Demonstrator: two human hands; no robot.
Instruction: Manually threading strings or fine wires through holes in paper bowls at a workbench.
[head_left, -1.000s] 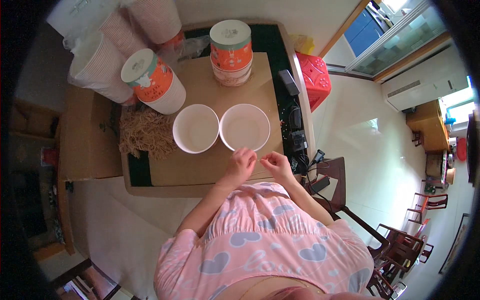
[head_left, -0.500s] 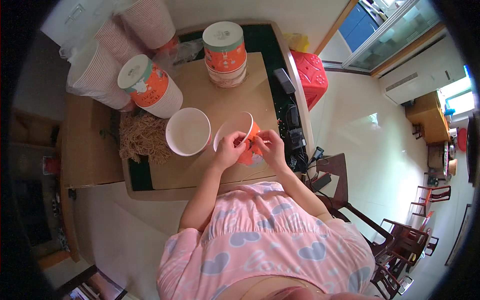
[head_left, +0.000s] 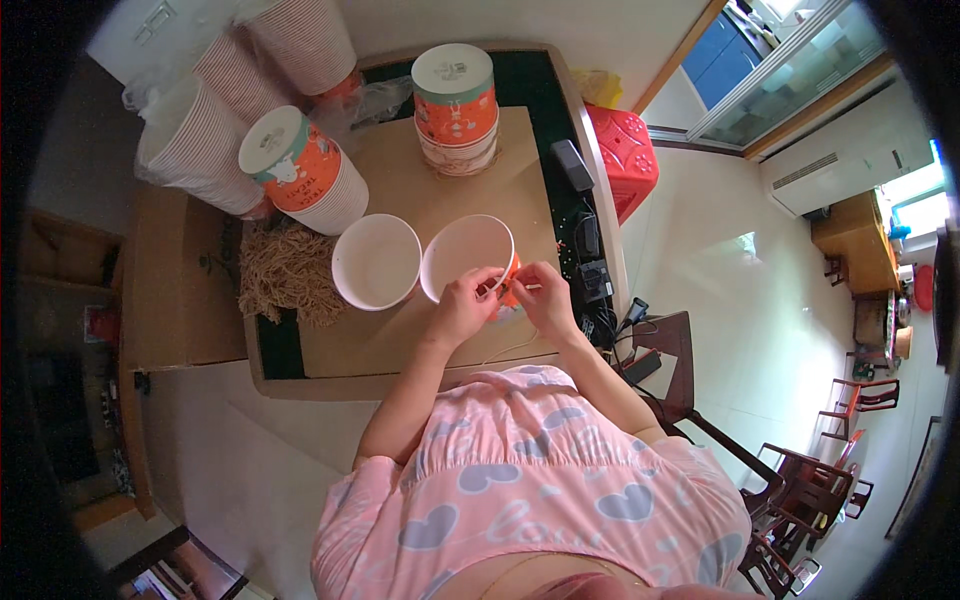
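Both hands meet at the near right of the brown table (head_left: 450,190) — the left hand (head_left: 462,308) and right hand (head_left: 545,297) each pinch the near rim of a tilted white-and-orange paper cup (head_left: 468,255), fingers curled shut on it — just right of an upright empty cup (head_left: 376,261).
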